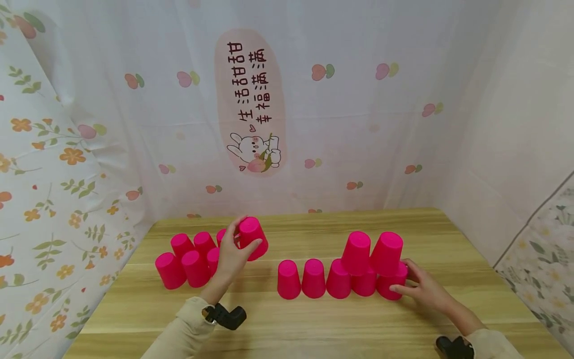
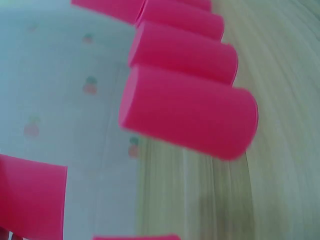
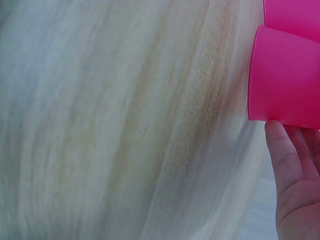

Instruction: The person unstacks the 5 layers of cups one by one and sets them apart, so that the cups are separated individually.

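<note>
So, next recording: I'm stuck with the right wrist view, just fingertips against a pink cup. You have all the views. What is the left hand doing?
Observer: In the head view the left hand grips an upside-down cup, held up off the table.

Operator: And the cup touched by the right hand, which I see only in part: is anything stacked up there?

Observer: Yes. The head view shows two upper cups side by side on the bottom row, toward its right end.
</note>
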`<action>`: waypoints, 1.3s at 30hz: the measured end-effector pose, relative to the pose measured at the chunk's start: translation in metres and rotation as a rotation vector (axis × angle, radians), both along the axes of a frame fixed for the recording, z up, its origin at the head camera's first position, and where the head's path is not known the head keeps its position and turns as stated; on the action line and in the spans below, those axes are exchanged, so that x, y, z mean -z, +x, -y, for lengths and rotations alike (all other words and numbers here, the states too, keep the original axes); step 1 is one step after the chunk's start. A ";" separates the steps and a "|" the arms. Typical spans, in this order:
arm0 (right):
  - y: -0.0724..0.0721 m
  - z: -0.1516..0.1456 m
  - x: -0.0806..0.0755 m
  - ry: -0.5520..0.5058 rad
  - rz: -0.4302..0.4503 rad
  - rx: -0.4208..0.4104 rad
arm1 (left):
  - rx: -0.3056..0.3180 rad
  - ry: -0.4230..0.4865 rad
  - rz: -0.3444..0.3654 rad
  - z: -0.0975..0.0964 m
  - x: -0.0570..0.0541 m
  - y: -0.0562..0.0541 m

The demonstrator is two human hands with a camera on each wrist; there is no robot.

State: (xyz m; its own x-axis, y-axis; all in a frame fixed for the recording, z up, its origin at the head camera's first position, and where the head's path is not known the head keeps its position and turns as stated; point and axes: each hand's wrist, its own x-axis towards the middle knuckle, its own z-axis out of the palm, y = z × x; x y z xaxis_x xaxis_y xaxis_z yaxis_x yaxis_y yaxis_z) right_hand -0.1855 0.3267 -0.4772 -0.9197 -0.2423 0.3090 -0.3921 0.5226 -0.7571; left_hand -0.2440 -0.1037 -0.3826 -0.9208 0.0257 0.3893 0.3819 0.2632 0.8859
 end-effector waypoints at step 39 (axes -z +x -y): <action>0.000 -0.001 0.001 0.005 0.059 0.029 | -0.152 -0.141 0.126 0.020 0.071 -0.004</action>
State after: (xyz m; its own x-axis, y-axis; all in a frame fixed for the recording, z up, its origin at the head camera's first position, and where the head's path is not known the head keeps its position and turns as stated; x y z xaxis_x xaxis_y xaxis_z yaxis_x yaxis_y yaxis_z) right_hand -0.1854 0.3273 -0.4778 -0.9429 -0.2168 0.2528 -0.3314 0.5368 -0.7759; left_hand -0.2476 -0.1239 -0.4534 -0.9592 -0.0709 0.2738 0.2175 0.4336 0.8745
